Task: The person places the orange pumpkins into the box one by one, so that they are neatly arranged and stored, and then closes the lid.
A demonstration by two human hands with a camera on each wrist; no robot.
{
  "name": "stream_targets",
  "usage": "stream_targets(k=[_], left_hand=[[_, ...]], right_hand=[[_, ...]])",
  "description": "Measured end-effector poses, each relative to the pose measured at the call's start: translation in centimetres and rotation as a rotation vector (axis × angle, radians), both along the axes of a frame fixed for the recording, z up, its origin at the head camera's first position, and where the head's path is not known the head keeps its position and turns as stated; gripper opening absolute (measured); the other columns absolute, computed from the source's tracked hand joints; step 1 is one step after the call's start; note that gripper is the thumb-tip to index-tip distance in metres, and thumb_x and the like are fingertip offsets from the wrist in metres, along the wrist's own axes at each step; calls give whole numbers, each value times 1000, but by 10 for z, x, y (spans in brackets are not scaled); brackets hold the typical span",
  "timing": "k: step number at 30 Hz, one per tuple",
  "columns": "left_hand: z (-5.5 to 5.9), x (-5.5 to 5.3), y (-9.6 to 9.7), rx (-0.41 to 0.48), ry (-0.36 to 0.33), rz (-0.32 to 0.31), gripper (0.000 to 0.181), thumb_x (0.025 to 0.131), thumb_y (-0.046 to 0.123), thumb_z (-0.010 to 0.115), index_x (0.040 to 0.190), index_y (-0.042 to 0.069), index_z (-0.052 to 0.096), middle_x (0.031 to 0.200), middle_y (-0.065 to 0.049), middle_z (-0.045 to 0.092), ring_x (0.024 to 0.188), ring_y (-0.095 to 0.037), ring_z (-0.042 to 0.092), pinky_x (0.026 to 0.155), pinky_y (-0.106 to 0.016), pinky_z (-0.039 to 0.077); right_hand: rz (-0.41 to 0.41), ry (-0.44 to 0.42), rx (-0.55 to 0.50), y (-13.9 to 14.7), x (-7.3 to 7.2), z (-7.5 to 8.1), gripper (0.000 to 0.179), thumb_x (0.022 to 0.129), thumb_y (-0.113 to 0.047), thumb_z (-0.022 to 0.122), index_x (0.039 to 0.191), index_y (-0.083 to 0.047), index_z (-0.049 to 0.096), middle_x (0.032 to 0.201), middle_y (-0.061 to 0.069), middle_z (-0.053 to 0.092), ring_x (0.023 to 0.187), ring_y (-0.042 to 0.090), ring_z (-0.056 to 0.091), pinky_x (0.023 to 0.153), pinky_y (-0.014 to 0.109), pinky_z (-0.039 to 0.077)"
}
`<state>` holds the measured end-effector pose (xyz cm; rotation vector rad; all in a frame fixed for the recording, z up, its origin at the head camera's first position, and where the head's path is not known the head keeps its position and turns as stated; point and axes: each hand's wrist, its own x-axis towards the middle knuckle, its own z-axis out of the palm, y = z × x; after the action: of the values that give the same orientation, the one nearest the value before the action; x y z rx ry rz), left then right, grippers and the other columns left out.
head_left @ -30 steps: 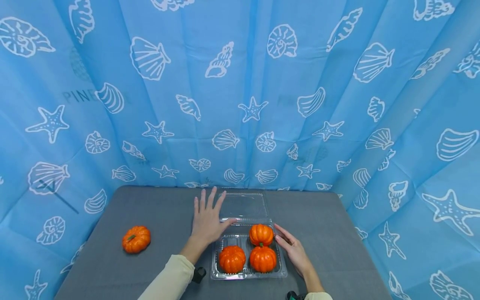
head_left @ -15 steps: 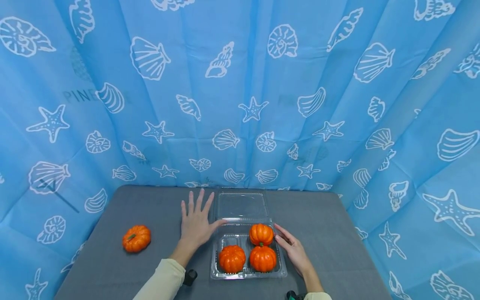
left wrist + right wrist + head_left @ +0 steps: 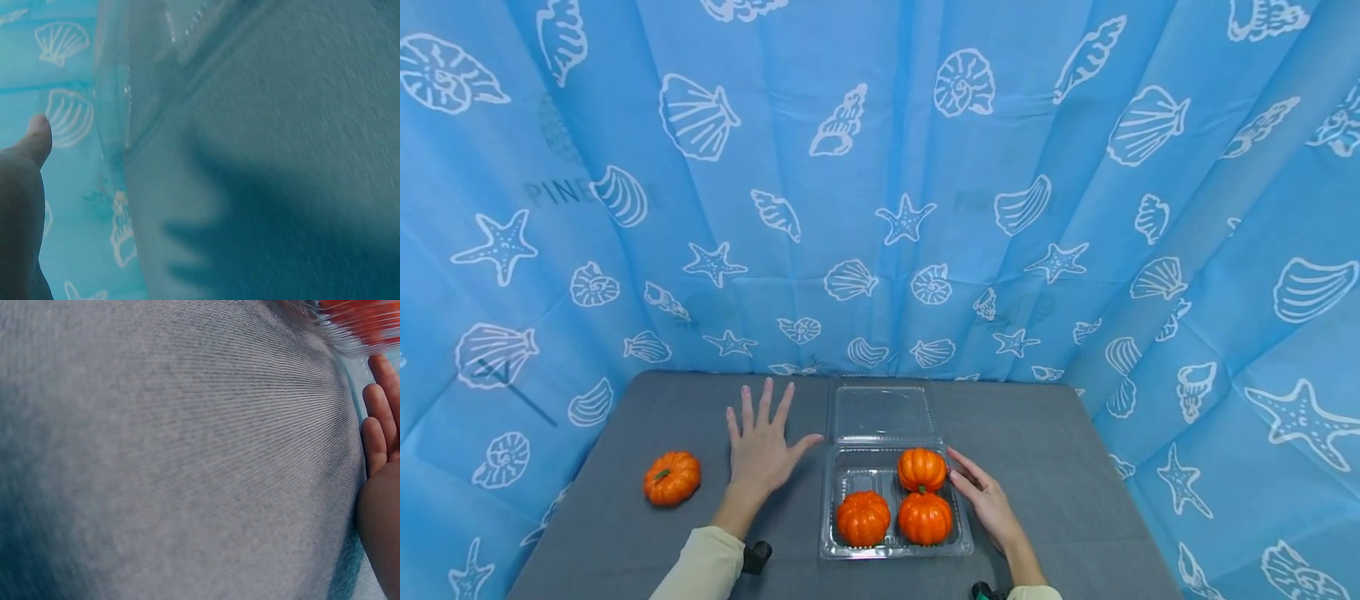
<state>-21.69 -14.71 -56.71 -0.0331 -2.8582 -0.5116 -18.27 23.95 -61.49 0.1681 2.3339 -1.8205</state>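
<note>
My left hand (image 3: 760, 454) hovers over the grey table with its fingers spread and nothing in them. To its left lies a small orange pumpkin (image 3: 672, 478) with a green stem. A clear plastic clamshell container (image 3: 833, 542) stands to the hand's right, its lid (image 3: 883, 412) laid back. Inside are three orange pumpkins: one at front left (image 3: 862, 518), one at front right (image 3: 925, 518) and one at back right (image 3: 922, 469). The container's back-left part holds none. My right hand (image 3: 992, 508) rests its extended fingers against the container's right side, as the right wrist view also shows.
Grey cloth covers the table (image 3: 1045, 450). A blue curtain (image 3: 880, 250) printed with white shells and starfish hangs behind the table and along both sides. In the left wrist view, the left hand's shadow (image 3: 262, 231) falls on the cloth.
My left hand has moved left, away from the container and its lid, toward the lone pumpkin, with fingers still spread. My right hand and the container have stayed put.
</note>
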Motion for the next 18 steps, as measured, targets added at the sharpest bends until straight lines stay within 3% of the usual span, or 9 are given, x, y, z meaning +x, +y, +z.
stream_targets(k=[10,18], left_hand=[[-5,8,-31,-2,19,49,99,85,70,67,163,25,26,172,-17,14,156,-51,0,120,-76,0],[-1,18,-62,43,-26,100,97,88,57,71,164,19,22,170,-23,11,155,-54,-6,118,-78,-5]], right_hand=[[7,-3,-33,2,1,0,51,100,-37,64,147,-21,56,151,7,56,114,-7,60,94,13,49],[1,9,-10,1,2,-1,51,100,-39,64,147,-20,56,151,9,56,115,-4,60,95,15,50]])
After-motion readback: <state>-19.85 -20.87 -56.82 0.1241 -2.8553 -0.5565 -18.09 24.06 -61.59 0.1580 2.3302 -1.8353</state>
